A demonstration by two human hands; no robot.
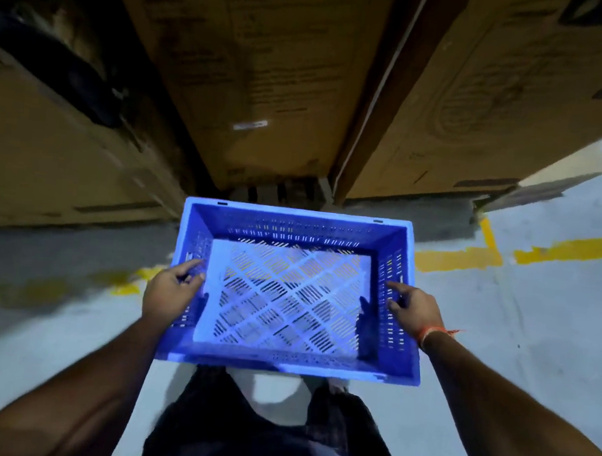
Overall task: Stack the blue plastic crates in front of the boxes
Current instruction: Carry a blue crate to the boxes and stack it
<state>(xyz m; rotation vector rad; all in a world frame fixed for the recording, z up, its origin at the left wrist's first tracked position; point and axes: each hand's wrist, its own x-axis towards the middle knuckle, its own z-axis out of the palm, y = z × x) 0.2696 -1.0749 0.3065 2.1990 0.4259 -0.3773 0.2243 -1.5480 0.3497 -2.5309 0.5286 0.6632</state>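
Note:
An empty blue plastic crate (297, 234) with slotted walls and a lattice floor is held out in front of me, above the grey floor, its far rim close to the cardboard boxes (255, 76). My left hand (170, 290) grips the crate's left wall, fingers curled over the rim. On the opposite wall, my right hand (412, 312) holds the rim the same way, with an orange thread at its wrist. No other blue crate shows in view.
Tall cardboard boxes stand ahead: one at the left (42, 151), one in the middle, one at the right (506, 100), with a pallet base (281, 191) under the middle one. Yellow floor markings (473, 255) cross the grey concrete. My legs are below the crate.

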